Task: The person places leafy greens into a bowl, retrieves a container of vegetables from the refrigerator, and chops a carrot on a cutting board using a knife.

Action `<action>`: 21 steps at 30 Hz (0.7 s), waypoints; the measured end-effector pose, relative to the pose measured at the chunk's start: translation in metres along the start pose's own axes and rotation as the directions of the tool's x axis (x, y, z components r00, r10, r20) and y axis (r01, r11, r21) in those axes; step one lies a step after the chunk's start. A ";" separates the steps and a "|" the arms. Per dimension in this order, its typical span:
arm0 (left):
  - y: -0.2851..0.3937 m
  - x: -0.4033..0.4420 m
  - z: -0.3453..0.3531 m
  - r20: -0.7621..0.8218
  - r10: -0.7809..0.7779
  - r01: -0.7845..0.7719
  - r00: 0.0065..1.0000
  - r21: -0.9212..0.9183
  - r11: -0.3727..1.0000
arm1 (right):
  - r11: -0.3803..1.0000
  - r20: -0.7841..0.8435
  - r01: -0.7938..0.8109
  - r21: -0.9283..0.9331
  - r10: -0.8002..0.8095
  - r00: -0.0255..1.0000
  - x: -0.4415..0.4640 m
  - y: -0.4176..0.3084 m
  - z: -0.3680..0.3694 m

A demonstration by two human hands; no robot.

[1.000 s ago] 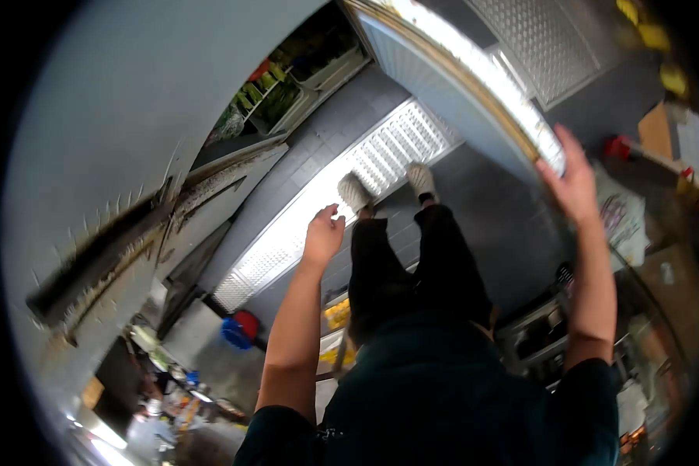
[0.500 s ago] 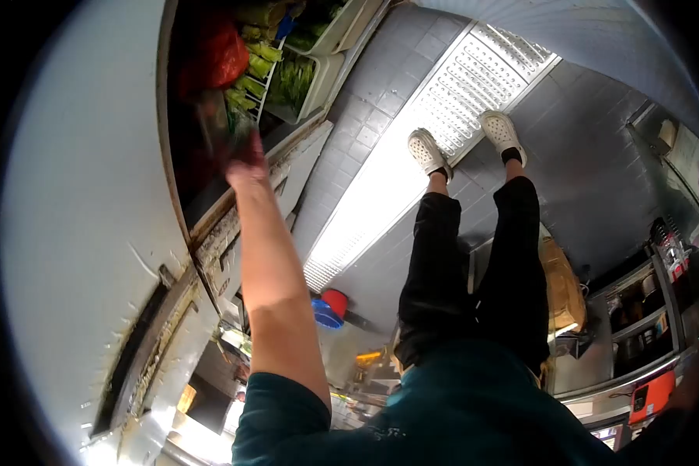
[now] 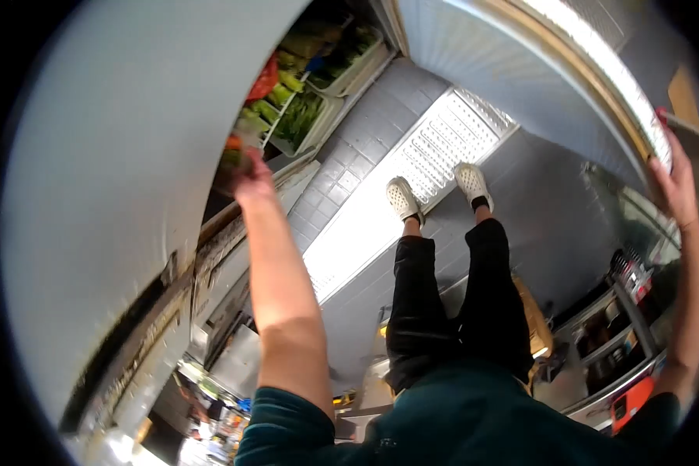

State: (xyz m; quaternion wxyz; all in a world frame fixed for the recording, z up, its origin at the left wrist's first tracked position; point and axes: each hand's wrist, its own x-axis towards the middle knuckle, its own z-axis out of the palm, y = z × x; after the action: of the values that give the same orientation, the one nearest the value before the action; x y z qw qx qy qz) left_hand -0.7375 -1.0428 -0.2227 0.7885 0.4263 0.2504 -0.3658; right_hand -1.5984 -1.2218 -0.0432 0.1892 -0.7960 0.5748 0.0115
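My left hand reaches into the opening of a refrigerator-like cabinet, its fingers curled and blurred. Against the fingers is a blurred brownish-green thing with an orange patch; its kind cannot be made out, and the pale panel partly hides it. Just above lie a red plastic bag and pale green vegetables. A white bin beside them holds leafy greens. My right hand is closed around the outer edge of a pale blue door at the right.
A large pale panel fills the left side. Below is a grey tiled floor with a perforated metal strip, where my light clogs stand. At lower right are a metal shelf unit and a red-orange case.
My right hand has come into view on the door's edge, and more of the door shows. The pale panel now covers more of the cabinet opening. My left hand stays at the opening.
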 end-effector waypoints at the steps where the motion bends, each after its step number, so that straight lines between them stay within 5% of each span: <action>1: -0.018 -0.048 -0.005 -0.004 -0.019 0.019 1.000 -0.008 1.000 | 0.999 0.005 -0.013 0.049 0.013 1.000 -0.001 -0.018 0.000; 2: -0.043 -0.102 -0.001 -0.098 0.084 -0.069 0.992 0.145 0.987 | 0.995 0.012 -0.027 0.093 0.026 1.000 -0.003 -0.041 -0.003; 4: -0.074 -0.177 -0.023 -0.025 0.137 -0.122 0.990 0.315 0.941 | 0.989 0.014 -0.062 0.136 0.061 0.998 -0.010 -0.084 -0.009; 10: -0.099 -0.347 -0.134 -0.097 -0.121 0.147 0.988 0.335 0.931 | 0.972 0.039 -0.111 0.206 0.105 0.994 -0.055 -0.157 0.012; 12: -0.095 -0.409 -0.151 -0.151 -0.058 0.113 0.987 0.387 0.915 | 0.945 0.092 -0.161 0.284 0.140 0.986 -0.080 -0.194 0.020; 15: -0.083 -0.478 -0.171 -0.203 -0.042 0.109 0.978 0.332 0.937 | 0.848 0.242 -0.138 0.512 0.011 0.970 -0.109 -0.219 0.059; 18: -0.057 -0.529 -0.202 -0.251 0.043 0.022 0.967 0.254 0.967 | 0.816 0.478 -0.182 0.548 -0.128 0.869 -0.131 -0.298 0.057; 21: -0.022 -0.564 -0.242 -0.276 0.137 -0.095 0.952 0.158 0.983 | 0.822 0.474 0.005 0.569 -0.333 0.815 -0.135 -0.356 0.082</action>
State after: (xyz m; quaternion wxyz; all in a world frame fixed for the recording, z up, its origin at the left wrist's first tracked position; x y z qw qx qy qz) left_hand -1.1170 -0.6384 0.0413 0.7318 0.5439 0.3090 -0.2704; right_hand -1.3010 -0.9779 0.0154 0.5649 -0.7206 0.3973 0.0607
